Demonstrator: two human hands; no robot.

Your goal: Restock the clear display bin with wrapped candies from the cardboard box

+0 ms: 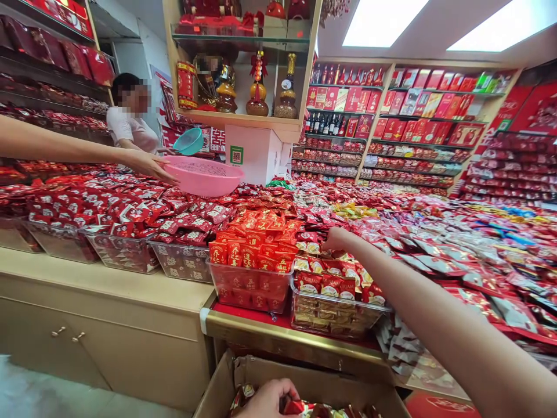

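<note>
At the bottom, my left hand (267, 400) reaches into a cardboard box (313, 374) of red-and-gold snack packets. Its thumb and fingers close on a red snack packet (294, 407); the lower part of the hand is out of frame. My right arm crosses from the lower right, and my right hand (338, 239) is down at the back of a clear plastic bin (335, 316) of durian snack packets (331, 284). The fingers are bent together against the packets there, and what they grip is hidden. To its left stands a clear bin (250, 284) heaped with orange-red packets (256, 244).
Another person's arm (87, 142) extends from the left, holding a pink basket (204, 176) over the packets. Farther back, a person (134, 125) is by a teal basket (188, 141). Bins line the counter edge (108, 284); shelves (365, 139) of boxes and bottles stand behind.
</note>
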